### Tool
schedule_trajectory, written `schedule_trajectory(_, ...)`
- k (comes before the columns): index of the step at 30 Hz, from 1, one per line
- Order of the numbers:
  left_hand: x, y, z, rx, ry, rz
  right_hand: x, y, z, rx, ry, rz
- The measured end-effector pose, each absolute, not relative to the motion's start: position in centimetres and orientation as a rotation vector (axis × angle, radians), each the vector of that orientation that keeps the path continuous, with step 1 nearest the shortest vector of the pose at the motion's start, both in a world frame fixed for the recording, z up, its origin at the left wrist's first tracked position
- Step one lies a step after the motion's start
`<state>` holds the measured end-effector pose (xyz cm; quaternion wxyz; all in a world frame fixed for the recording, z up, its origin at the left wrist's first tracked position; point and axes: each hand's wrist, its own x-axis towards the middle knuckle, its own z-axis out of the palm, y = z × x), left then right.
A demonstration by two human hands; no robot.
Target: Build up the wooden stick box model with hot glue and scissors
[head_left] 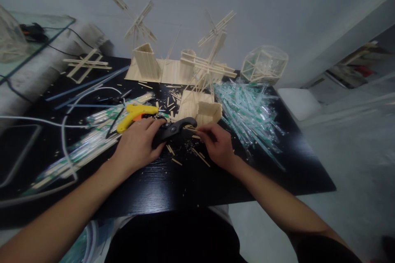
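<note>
My left hand is wrapped around a black hand cutter, whose curved hook jaw points right. Close to that jaw, my right hand pinches a thin wooden stick between thumb and fingertips. The stick's end lies at the cutter's jaws; whether it touches the blade is too blurred to tell. Just behind the jaws stands a small wooden tower base made of sticks. Short cut stick pieces and crumbs lie scattered around and below both hands.
A yellow glue gun rests on packaged sticks at left, with a white cable looping nearby. Crumpled plastic wrappers pile up at right. Wooden windmill models and a faceted frame stand along the back of the black table.
</note>
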<state>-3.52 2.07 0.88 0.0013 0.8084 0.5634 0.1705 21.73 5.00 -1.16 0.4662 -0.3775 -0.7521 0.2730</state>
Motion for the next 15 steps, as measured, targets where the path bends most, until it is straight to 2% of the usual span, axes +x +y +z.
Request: schedule_trajectory(15, -3.69, 1.75, 1.22, 2.364, 1.811, 0.431, 21.76, 5.08, -1.47, -0.920, -1.846, 0.727)
